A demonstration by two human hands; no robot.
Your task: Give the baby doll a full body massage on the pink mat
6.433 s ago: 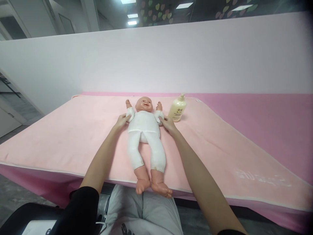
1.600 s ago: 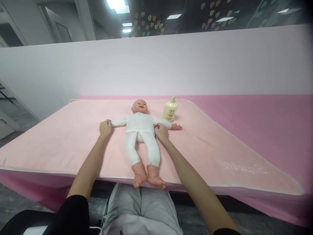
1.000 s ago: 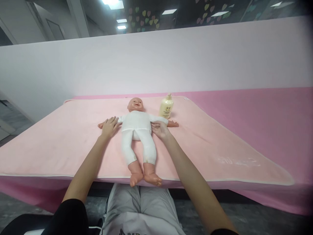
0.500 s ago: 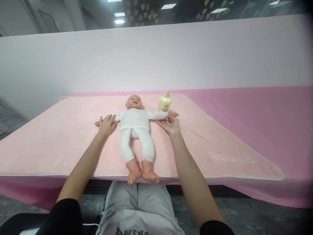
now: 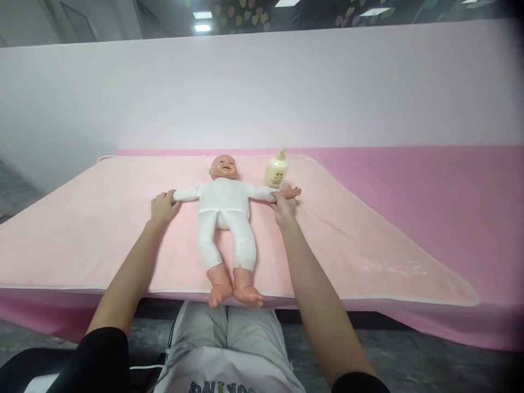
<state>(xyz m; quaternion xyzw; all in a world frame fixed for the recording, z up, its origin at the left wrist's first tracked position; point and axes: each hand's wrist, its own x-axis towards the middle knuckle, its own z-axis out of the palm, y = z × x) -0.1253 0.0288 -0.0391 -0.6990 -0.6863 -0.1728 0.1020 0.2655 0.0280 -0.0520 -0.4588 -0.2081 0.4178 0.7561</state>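
A person's left hand [image 5: 162, 206] closes over the end of one outstretched arm of a plastic-headed baby doll in a soft white cloth body suit [image 5: 224, 210], which lies face up across the middle of a pale pink padded mat [image 5: 102, 229], its bare feet reaching the near edge. The doll's cloth trunk and limbs look light and floppy, likely to sag if lifted by a sleeve alone, while the moulded head, hands and feet seem stiff; the wrists, where cloth meets plastic, appear the firmest places to take hold. On the far side, the right hand [image 5: 282, 204] pinches the doll's other arm at the wrist, fingers curled round it. Just behind that wrist stands a cream pump bottle [image 5: 275, 170], upright, close enough to be knocked. A darker pink sheet [image 5: 429, 196] stretches away beyond the mat.
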